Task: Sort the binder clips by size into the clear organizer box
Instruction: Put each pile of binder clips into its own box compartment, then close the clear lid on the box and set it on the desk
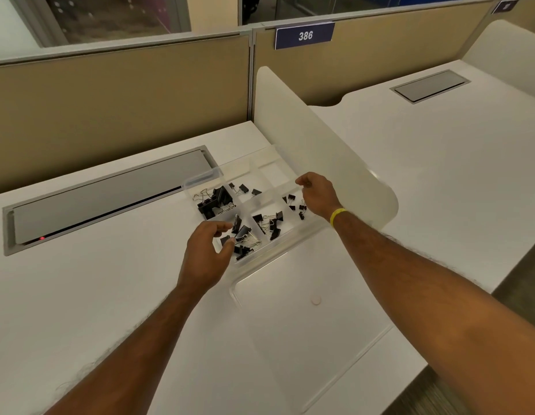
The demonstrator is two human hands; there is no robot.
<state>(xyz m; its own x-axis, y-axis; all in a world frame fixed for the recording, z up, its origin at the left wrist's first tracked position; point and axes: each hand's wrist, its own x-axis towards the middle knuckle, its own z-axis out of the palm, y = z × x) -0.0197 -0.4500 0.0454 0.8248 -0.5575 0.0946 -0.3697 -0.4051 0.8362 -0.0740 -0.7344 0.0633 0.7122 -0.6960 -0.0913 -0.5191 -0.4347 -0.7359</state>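
Organizer box (293, 233): clear plastic, split by see-through walls into compartments, lying on the white tabletop (95, 295) at the middle of the frame, against a white side screen (320, 151).
Lid (305, 330): clear, lying open flat toward the lower middle of the frame, with a small round white dot on it.
Binder clips (213, 200): black bodies with silver wire handles; the largest sit heaped in the upper-left compartment.
Other clips: a few small ones (243, 188) in the cell to the right of that heap; a mid-sized bunch (270, 224) in the centre cell; tiny ones (296, 203) in the right cell; mixed ones (245, 239) in the nearest cell.
Back compartments: look bare.
Left hand (209, 256): at the nearest cell, thumb and fingers curled, partly closed around a small black clip (225, 239); the grip itself is unclear.
Right hand (318, 193): above the right cell, fingers bent loosely, holding nothing I can see; a yellow band (337, 215) on the wrist.
Grey cable hatch (107, 199): set in the tabletop at the left of the frame.
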